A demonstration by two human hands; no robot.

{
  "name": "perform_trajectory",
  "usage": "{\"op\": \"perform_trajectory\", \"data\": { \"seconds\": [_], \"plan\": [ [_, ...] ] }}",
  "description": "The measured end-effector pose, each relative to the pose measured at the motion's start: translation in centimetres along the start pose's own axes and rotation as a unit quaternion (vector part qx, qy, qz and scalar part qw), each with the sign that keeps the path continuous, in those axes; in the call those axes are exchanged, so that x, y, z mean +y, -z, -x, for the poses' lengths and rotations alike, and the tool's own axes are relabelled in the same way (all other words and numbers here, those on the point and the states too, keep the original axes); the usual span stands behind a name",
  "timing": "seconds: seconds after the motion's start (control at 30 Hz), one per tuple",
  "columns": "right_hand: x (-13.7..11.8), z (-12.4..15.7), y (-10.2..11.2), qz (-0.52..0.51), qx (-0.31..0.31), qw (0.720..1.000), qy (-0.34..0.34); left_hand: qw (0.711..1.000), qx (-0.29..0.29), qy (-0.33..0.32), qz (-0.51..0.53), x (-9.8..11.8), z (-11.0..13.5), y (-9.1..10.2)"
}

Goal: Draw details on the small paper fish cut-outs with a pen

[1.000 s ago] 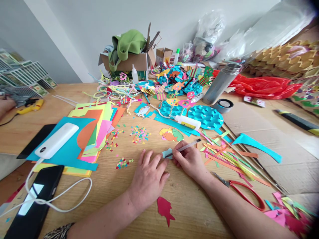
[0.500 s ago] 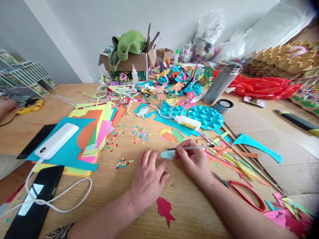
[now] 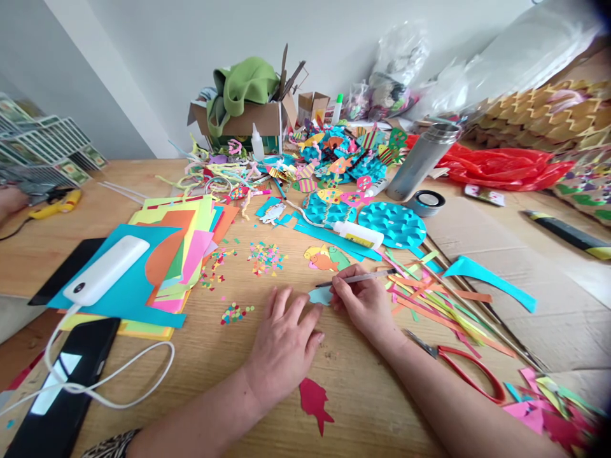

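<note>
My left hand (image 3: pixel 285 340) lies flat on the wooden table (image 3: pixel 372 394), fingers spread, its fingertips pressing the edge of a small light-blue paper cutout (image 3: pixel 321 295). My right hand (image 3: pixel 363 304) pinches a thin pen (image 3: pixel 358 278) held nearly level, its tip pointing left over the cutout. A red paper fish (image 3: pixel 314 401) lies near my left wrist. Three small paper fish (image 3: pixel 327 257) sit just beyond the cutout.
A stack of coloured paper (image 3: pixel 172 254) with a white power bank (image 3: pixel 105 270) lies left, a phone (image 3: pixel 62 381) on a cable below it. A glue bottle (image 3: pixel 358 234), blue textured discs (image 3: pixel 394 224), paper strips (image 3: pixel 429 296), red scissors (image 3: pixel 470 375) and a steel flask (image 3: pixel 420 160) lie right. Another person's hand (image 3: pixel 9 202) is at far left.
The pen swung from steep to nearly level, then its tip drew back slightly above the cutout. My left hand stayed pressed on the paper.
</note>
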State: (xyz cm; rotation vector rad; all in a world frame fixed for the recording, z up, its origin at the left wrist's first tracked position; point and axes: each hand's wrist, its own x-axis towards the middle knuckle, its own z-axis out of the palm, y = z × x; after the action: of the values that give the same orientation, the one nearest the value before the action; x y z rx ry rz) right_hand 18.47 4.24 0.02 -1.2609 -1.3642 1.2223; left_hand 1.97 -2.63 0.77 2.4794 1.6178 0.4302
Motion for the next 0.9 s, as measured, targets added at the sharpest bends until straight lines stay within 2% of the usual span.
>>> {"op": "perform_trajectory", "data": {
  "seconds": [0.17, 0.4, 0.63, 0.8, 0.9],
  "plan": [
    [0.1, -0.2, -0.2, 0.010, 0.002, 1.000, -0.017, 1.000, -0.005, -0.001, -0.006, 0.0, 0.0, -0.1],
    [0.0, -0.2, -0.1, 0.022, 0.007, 1.000, 0.012, 1.000, 0.002, 0.000, -0.020, 0.2, 0.1, -0.2],
    [0.1, -0.2, 0.0, 0.019, 0.021, 1.000, 0.001, 1.000, -0.007, -0.004, -0.018, 0.0, 0.0, -0.1],
    [0.8, -0.3, 0.1, 0.037, -0.029, 0.999, 0.000, 1.000, -0.008, -0.002, -0.017, 0.0, -0.1, 0.0],
    [1.1, -0.4, 0.2, 0.046, -0.038, 0.998, -0.002, 1.000, 0.000, -0.004, -0.016, 0.1, 0.0, 0.0]
  ]
}}
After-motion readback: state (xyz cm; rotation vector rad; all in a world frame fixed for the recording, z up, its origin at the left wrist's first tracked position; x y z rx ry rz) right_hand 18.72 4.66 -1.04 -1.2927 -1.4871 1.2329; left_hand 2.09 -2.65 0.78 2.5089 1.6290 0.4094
